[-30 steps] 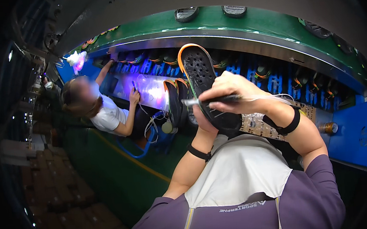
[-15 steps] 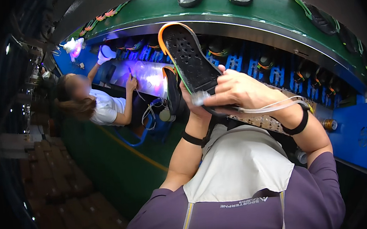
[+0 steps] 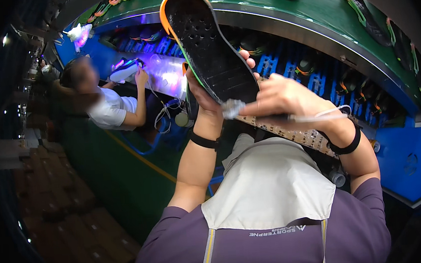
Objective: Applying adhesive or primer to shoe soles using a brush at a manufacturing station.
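My left hand [image 3: 201,93] grips a black shoe sole [image 3: 209,47] from beneath, its fingertips showing at the far edge. The sole has an orange and green rim, a wet-looking inside and a patch of small holes. In my closed right hand [image 3: 289,95] is a brush, blurred by motion, with a dark handle. Its pale tip [image 3: 232,108] is at the near end of the sole. A thin white tube or cord [image 3: 320,116] runs from the tool past my right wrist.
A green conveyor belt [image 3: 245,2] with soles crosses ahead, above blue racks [image 3: 267,65] of shoes. At left, a co-worker [image 3: 114,104] handles a pale shoe [image 3: 125,70] by a lit metal table [image 3: 169,80]. Brown boxes [image 3: 53,203] lie lower left; a blue panel [image 3: 410,160] stands right.
The sole has moved up and left with my left hand. My right hand has kept the brush at its near end. The co-worker's raised hand has come down to the pale shoe.
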